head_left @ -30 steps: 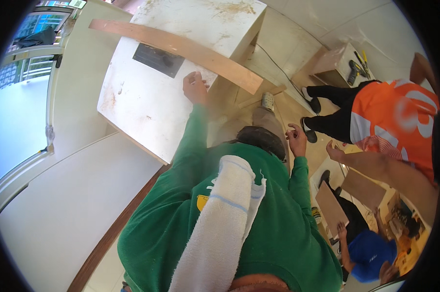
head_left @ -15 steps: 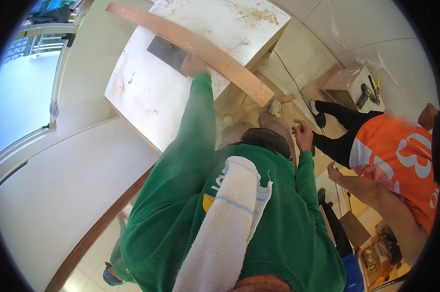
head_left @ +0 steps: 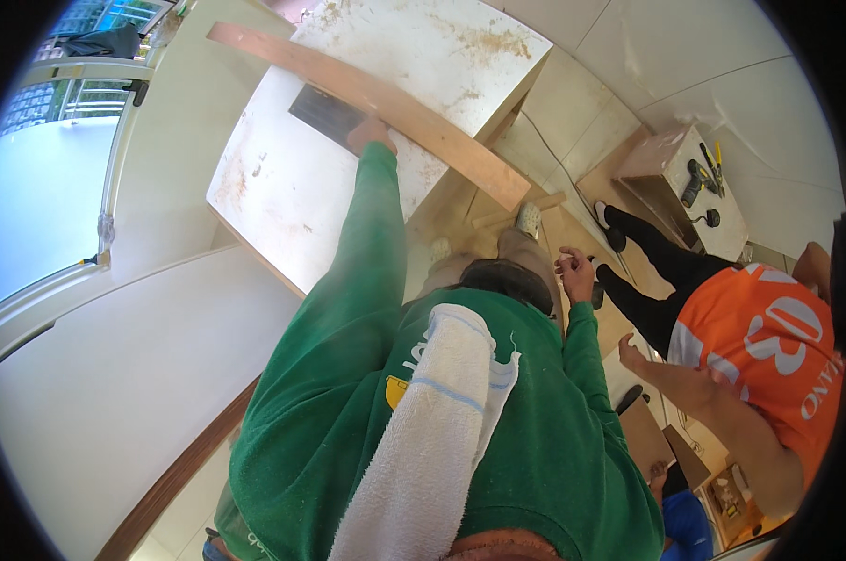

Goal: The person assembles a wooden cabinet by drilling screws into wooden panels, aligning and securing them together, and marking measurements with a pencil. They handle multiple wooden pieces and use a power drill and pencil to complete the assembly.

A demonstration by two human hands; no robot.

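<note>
Near the upper centre of the frame, the left hand (head_left: 372, 136) is resting at the right end of a dark plate (head_left: 322, 114), its fingertips hiding, so whether they are gripping cannot be told. The plate is lying on a white table (head_left: 266, 192) beside a wooden strip (head_left: 421, 123); the step seems to be handling the plate, and shifting it would be calling for a firm edge hold. Tabletop room is stretching lower left; rightward, the strip is overhanging the edge. Right of centre, the right hand (head_left: 574, 274) is hanging half-curled, its contents unclear.
</note>
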